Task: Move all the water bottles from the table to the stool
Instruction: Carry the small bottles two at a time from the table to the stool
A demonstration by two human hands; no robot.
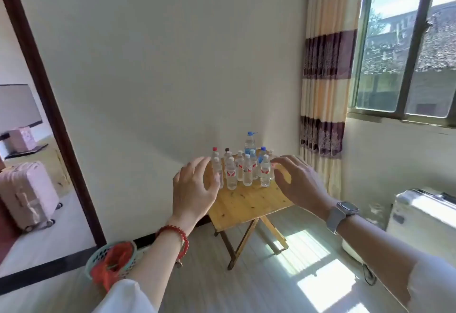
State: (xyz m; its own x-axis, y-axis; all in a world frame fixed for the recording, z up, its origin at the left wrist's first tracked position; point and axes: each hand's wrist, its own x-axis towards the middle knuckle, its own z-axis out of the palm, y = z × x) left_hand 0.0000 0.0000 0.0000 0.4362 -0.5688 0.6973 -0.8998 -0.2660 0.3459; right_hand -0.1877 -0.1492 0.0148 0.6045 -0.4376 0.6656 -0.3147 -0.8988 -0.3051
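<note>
The water bottles (243, 169) stand bunched upright at the far end of the wooden table (246, 204). The left hand (193, 189) and right hand (299, 184), fingers spread and holding nothing, partly hide the outermost bottles, so an exact count is unclear.

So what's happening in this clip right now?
A person reaches both hands toward a cluster of water bottles standing upright on a small wooden folding table. The left hand and right hand are open, flanking the cluster, holding nothing. No stool is in view.
</note>
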